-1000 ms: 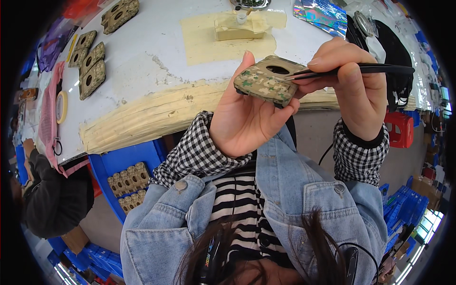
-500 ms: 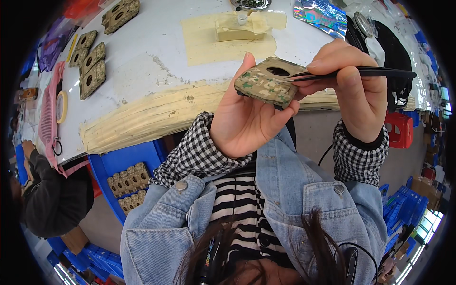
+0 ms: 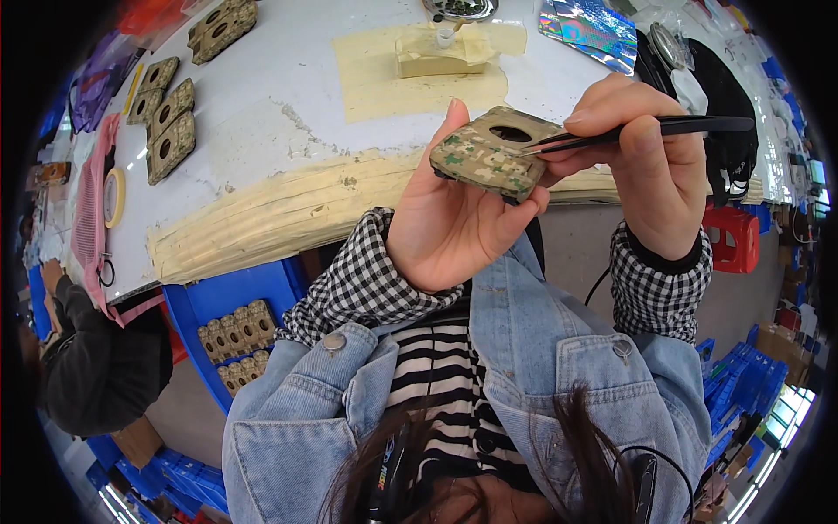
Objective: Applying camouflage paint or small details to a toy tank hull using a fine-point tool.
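My left hand [image 3: 458,223] is closed around the edges of a camouflage-patterned plastic housing [image 3: 484,162], held up above the table's near edge. The housing is a flat block with rounded corners and a dark round hole in its upper face. In my right hand [image 3: 659,162] is a pair of black tweezers [image 3: 685,127], gripped between thumb and fingers. Their tips rest at the housing's face, just beside the hole. Whether anything sits between the tips is too small to tell.
Similar camouflage housings [image 3: 170,131] lie on the table's left, near a tape roll [image 3: 113,197]. A blue bin [image 3: 196,301] at lower left holds several more. A taped block [image 3: 441,57] bears a small cup; behind it is a metal dish [image 3: 461,9]. Another person [image 3: 105,349] sits at left.
The tweezers have turned slightly and moved a little left with my right hand, their tips lower on the housing's face. My left hand has barely moved.
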Tool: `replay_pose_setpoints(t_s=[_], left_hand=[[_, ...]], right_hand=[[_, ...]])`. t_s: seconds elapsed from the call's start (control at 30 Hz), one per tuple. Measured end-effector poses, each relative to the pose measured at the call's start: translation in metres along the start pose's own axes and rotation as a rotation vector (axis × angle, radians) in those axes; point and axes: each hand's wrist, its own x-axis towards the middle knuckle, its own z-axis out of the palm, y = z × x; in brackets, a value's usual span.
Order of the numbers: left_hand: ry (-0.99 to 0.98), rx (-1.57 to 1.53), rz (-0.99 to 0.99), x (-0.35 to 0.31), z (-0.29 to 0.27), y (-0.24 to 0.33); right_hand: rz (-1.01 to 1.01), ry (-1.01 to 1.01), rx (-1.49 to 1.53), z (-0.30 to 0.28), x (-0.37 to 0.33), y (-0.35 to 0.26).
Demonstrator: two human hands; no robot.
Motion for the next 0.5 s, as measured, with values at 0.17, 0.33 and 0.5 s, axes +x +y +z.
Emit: replay_pose_setpoints(t_s=[0.17,0.33,0.5], left_hand=[[0.0,-0.013,0.003,0.0006,0.0005,-0.0006],[0.005,-0.01,0.001,0.0002,0.0002,0.0003],[0.005,-0.011,0.009,0.0006,0.0,-0.0006]], right_hand=[[-0.005,-0.006,-0.02,-0.0002,0.0002,0.0],[-0.002,-0.006,-0.036,-0.0004,0.0003,-0.0002],[-0.009,-0.012,-0.038,-0.0008,0.0003,0.0]])
